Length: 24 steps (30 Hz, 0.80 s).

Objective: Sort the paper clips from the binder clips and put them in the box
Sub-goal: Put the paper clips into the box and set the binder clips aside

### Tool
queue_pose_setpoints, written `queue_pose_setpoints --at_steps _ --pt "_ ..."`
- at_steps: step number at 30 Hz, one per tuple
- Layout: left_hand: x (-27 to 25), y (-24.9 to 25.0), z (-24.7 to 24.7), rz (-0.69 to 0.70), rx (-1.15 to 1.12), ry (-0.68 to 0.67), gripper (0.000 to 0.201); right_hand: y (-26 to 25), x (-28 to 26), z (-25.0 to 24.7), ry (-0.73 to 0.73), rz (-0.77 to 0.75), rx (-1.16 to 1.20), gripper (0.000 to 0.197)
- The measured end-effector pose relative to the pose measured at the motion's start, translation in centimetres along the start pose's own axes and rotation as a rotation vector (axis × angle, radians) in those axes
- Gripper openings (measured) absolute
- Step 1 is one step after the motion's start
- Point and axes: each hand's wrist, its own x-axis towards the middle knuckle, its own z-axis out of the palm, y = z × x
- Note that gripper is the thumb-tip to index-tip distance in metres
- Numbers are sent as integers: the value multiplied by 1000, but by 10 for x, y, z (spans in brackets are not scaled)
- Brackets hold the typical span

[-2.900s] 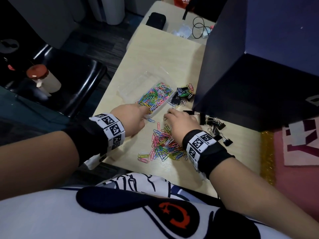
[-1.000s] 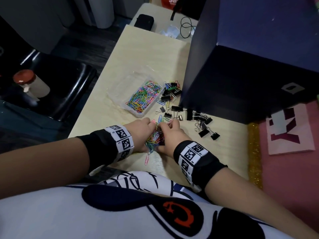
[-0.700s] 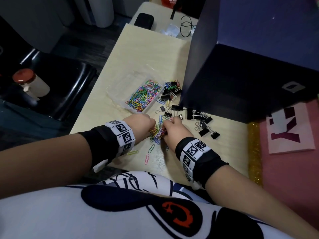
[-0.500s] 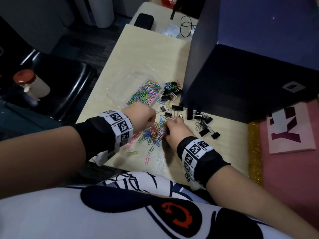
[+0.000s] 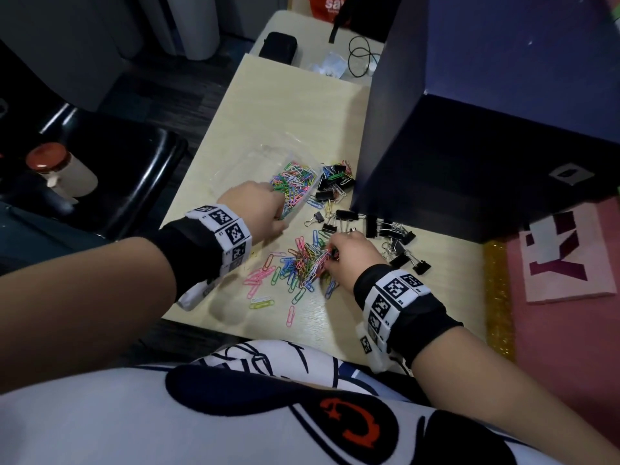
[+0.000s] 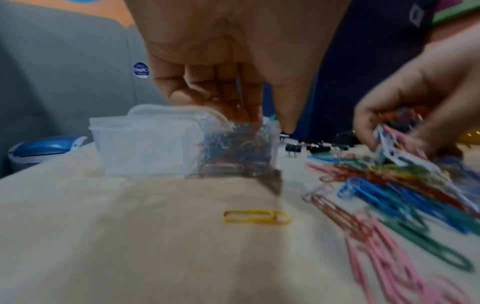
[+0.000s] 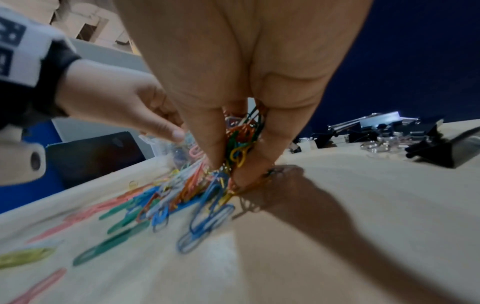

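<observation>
pale wood table; clear plastic box half full of paper clips. left hand, fingers curled at its rim, likely dropping clips. right hand pinches a bunch from the loose pile. binder clips set aside.

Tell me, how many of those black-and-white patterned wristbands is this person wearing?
2. The left wristband is on the wrist nearest the clear box; the right wristband is on the wrist beside the loose paper clips. None appears hidden.
</observation>
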Motion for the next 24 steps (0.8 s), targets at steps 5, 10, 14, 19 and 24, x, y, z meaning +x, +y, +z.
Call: queue_pose_setpoints --at_steps 5,10,14,19,24 --pt "-5 3 0 89 143 -42 21 -8 3 -17 -9 -25 24 38" --pt "-19 -5 0 213 209 -85 20 -24 12 -29 109 -64 173 29" --pt "-30 -6 2 267 254 -104 21 -40 24 -28 219 -60 303 28" --pt "-32 -8 3 265 276 -114 23 -57 34 -28 270 22 467 51" --pt "-30 -14 3 201 181 -136 20 -57 37 -26 207 -26 425 51"
